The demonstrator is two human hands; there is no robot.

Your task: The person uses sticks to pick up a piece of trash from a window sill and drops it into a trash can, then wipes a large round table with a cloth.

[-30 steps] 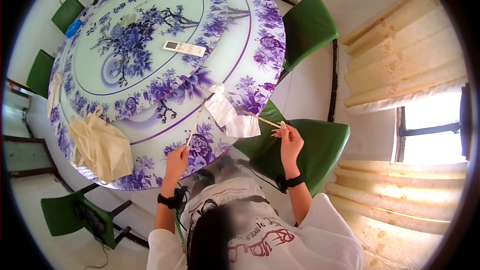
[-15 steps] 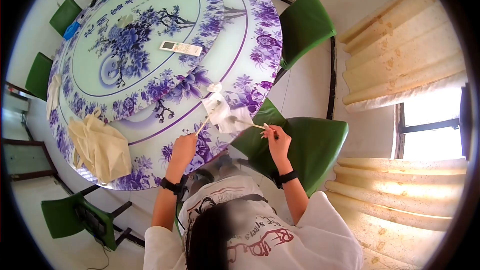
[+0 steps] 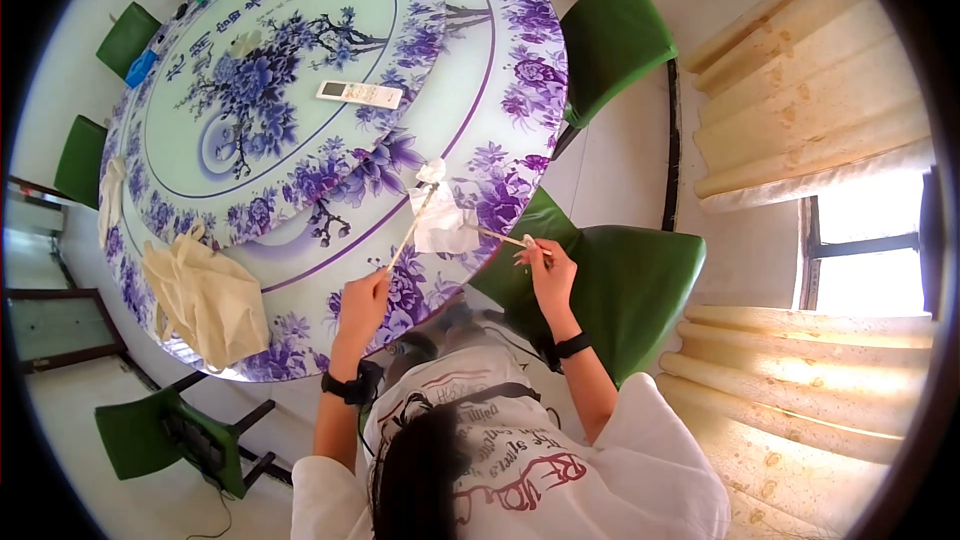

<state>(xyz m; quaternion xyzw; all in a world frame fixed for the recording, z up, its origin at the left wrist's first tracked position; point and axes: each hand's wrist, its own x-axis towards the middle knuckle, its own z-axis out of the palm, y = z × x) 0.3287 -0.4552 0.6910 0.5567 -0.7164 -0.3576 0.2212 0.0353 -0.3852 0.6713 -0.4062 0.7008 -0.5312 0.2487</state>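
Note:
My left hand (image 3: 364, 302) is closed around the lower end of a thin wooden chopstick (image 3: 404, 243), which points away from me. Its far tip reaches a small crumpled tissue (image 3: 431, 172) on the table. In my right hand (image 3: 553, 275) a second chopstick (image 3: 500, 236) is pinched, pointing left, its tip at the right edge of a white tissue (image 3: 447, 223). That tissue lies spread near the table's edge, between the two chopsticks. Something small and white shows at my right fingertips, too small to make out.
The round glass table (image 3: 310, 285) has a purple flower pattern and a raised turntable (image 3: 170, 155). A white remote control (image 3: 360, 94) lies on the turntable. A beige cloth bag (image 3: 210, 300) rests at the left. Green chairs (image 3: 625, 285) surround the table; curtains (image 3: 800, 370) hang at right.
The left chopstick's tip has moved farther out, up to the crumpled tissue. My right hand has shifted slightly, and the spread tissue, bunched and raised before, now looks flatter.

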